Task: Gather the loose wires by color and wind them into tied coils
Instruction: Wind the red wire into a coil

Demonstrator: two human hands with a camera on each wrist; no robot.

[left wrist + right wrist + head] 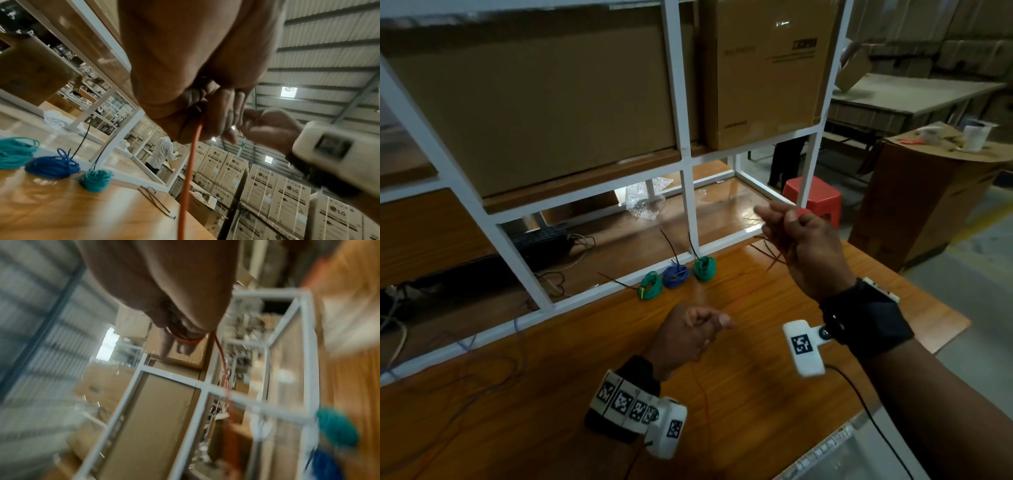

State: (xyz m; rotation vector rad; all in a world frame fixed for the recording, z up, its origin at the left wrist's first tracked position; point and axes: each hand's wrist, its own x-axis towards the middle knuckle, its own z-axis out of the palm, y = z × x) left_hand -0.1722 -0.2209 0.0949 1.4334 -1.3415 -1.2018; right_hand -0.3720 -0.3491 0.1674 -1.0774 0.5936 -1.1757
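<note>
A thin red wire point(190, 170) is pinched between the curled fingers point(228, 112) of the left hand point(690, 334), low over the table point(774, 387); from there it drops straight down past the table edge, as the left wrist view shows. It is prob. held this way as a feed point, so the slack is kept taut and guided.

A few turns of the same wire point(180, 338) are looped round the fingers point(166, 344) of the right hand point(801, 240), which is raised well above and to the right of the left one. The fingers are partly extended w/ the loops on them, serving as a former for the coil. The right wrist view is badly blurred, so exact turn count can't be told.

Further out, three finished coils are lined up by the white frame point(690, 205): a green coil point(651, 284), a blue coil point(676, 275) and a second green coil point(704, 268), each w/ a black tie tail sticking up. They are parked at the back, prob. to keep the winding area free.

Spare black ties point(156, 201) are laid on the table near the right hand, within reach for tying off. Judged: red coil is early in winding; tie not yet applied.
</note>
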